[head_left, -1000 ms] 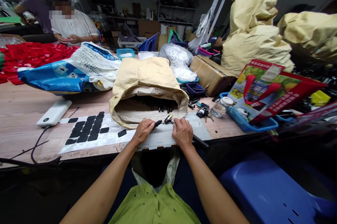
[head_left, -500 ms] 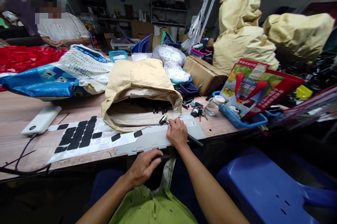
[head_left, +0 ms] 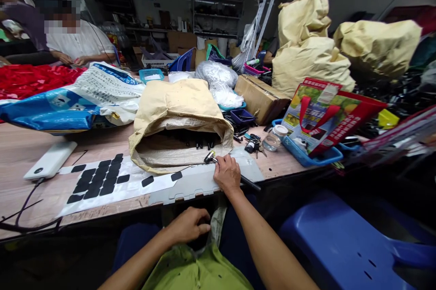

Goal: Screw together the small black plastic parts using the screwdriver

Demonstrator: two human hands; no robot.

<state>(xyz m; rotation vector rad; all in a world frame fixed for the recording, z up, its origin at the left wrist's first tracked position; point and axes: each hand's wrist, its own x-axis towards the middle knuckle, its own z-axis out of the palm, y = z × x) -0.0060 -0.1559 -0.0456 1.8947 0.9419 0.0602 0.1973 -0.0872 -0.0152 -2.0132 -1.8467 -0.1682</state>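
Note:
My right hand (head_left: 227, 174) is closed around a small hammer (head_left: 250, 183) at the table edge. The hammer's metal head (head_left: 209, 157) points left, and its black handle sticks out to the right. Just behind the head lies a tan paper sack (head_left: 180, 104), its mouth facing me, with dark slender pieces (head_left: 200, 145) inside. Under my right hand is a grey board (head_left: 197, 189). My left hand (head_left: 189, 225) hangs below the table edge over my lap, beside a grey-green cloth flap (head_left: 218, 222). Its thumb and fingers are apart, with nothing visible between them.
Black stickers on a white sheet (head_left: 132, 190) lie left, near a white power bank (head_left: 51, 159). At right are keys, a glass jar (head_left: 272, 141) and a blue basket (head_left: 315, 160) with a shopping bag. A blue chair (head_left: 334, 235) stands right. Two people sit at far left.
My left hand has dropped lower, towards my lap, and the dark piece it held no longer shows. My right hand keeps its grip on the hammer. The view has shifted slightly.

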